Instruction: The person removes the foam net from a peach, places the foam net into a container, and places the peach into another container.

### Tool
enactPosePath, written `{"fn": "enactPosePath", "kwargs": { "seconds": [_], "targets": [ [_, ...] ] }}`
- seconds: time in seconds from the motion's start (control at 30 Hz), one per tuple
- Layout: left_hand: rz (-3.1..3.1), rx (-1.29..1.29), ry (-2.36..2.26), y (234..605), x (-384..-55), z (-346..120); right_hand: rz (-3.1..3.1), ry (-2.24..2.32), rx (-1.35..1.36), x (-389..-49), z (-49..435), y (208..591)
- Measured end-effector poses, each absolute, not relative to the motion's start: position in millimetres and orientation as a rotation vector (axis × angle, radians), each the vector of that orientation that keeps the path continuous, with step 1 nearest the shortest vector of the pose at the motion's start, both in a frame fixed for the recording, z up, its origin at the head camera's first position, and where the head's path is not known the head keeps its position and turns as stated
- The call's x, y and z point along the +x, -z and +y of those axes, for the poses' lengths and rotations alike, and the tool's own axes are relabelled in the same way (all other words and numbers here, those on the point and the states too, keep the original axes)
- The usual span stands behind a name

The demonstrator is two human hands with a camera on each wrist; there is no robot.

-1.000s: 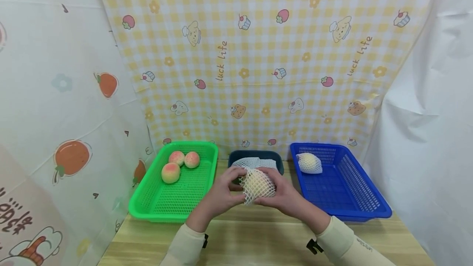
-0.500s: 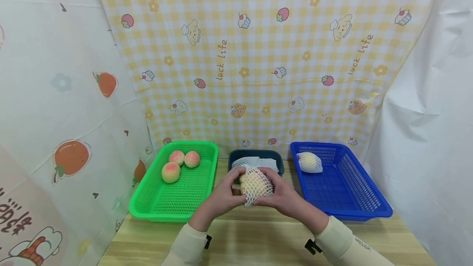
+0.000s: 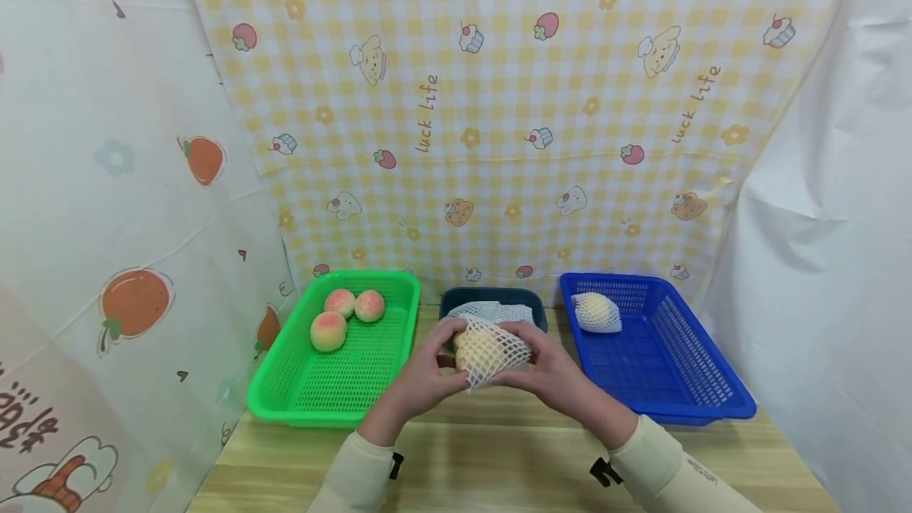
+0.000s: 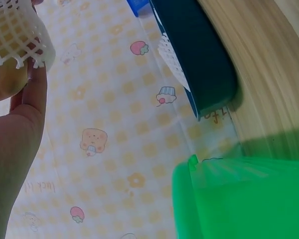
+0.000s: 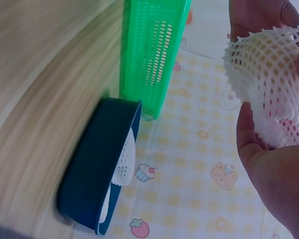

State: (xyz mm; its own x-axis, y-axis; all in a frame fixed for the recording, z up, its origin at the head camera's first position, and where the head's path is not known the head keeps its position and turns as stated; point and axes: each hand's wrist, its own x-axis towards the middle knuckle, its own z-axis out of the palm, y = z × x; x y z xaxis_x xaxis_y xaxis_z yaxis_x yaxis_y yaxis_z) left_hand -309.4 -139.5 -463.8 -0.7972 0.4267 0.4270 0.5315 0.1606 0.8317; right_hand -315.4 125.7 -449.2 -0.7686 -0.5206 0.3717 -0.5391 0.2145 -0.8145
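Note:
A peach [image 4: 9,82] sits partly inside a white foam net sleeve [image 3: 492,351], held between both hands above the table. Its bare end with a dark spot pokes out of the net's scalloped edge in the left wrist view. My left hand [image 3: 423,374] grips the peach and the net edge from the left, fingers above and thumb below. From the right, my right hand [image 3: 552,374] holds the netted part, fingers curled round it. In the right wrist view, the foam net [image 5: 266,74] covers most of the fruit, with some pink showing through.
A green basket [image 3: 415,315] at left holds 3 bare peaches [image 3: 328,331]. Behind the hands, a dark teal bin [image 3: 456,296] contains foam nets [image 3: 516,313]. The blue basket [image 3: 641,362] at right has one netted peach [image 3: 597,313] in its far left corner.
The netted peach has turned a little and shifted slightly left between the hands. Both hands keep their hold, and the baskets stay where they were.

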Motion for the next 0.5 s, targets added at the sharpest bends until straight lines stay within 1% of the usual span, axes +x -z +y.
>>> {"fn": "enactPosePath", "kwargs": {
  "seconds": [0.5],
  "targets": [
    [-2.311, -0.955, 1.737, 465.1, -310.3, -149.1, -2.395, -1.647, 1.007, -320.6, 129.2, 450.6]
  ]
}}
